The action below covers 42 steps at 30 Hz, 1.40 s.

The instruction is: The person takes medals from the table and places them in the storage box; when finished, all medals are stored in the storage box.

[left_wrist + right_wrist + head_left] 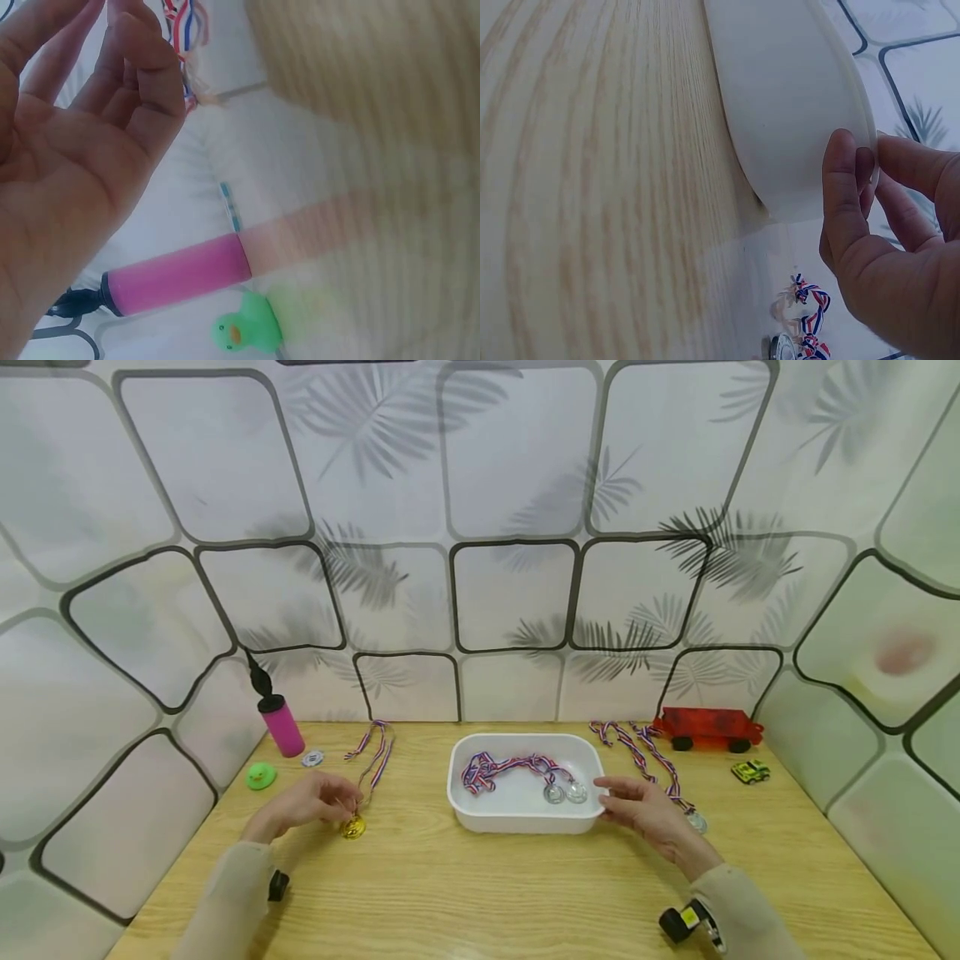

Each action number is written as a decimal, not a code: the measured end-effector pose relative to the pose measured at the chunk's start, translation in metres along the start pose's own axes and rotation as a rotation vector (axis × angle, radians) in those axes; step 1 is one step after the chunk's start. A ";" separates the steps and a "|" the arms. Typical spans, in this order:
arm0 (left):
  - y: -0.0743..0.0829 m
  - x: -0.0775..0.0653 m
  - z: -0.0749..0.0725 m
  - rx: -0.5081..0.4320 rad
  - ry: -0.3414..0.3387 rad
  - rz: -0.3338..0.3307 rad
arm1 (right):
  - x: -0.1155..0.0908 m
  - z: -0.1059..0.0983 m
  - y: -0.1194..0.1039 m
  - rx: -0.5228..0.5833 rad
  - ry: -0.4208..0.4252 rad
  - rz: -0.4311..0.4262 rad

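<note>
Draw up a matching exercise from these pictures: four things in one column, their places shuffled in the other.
1. Gold medal
2. White tub
3. Green duck
4. Red wagon

A. At the table's back right
B. Held at one end by the right hand
C. Nearer the camera than the pink pump, far left
D. At the left hand

Pairs: 1-D; 2-B; 3-C; 4-A

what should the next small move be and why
Probably lift the gold medal with the left hand toward the white tray: that hand is right at the medal's ribbon, the right hand holds the tray's right end, and two silver medals lie inside.
</note>
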<state>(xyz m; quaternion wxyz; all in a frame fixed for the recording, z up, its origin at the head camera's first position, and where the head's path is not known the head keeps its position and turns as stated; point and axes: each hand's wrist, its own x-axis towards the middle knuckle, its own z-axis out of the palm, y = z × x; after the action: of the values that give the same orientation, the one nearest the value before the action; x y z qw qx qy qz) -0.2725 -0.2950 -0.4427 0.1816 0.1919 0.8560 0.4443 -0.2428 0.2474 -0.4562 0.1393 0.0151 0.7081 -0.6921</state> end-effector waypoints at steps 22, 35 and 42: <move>-0.002 0.005 0.010 0.137 -0.092 0.035 | -0.002 -0.001 -0.002 -0.010 -0.012 -0.022; -0.004 0.008 0.010 0.135 -0.066 0.095 | 0.000 -0.003 0.000 -0.015 -0.015 -0.025; 0.004 0.011 0.009 0.122 -0.002 0.101 | 0.000 -0.002 0.000 -0.026 -0.014 -0.020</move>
<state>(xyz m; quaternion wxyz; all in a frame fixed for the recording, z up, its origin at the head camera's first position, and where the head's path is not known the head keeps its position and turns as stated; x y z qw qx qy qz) -0.2770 -0.2813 -0.4460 0.1476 0.2461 0.8705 0.3999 -0.2434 0.2495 -0.4557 0.1373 0.0015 0.7160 -0.6844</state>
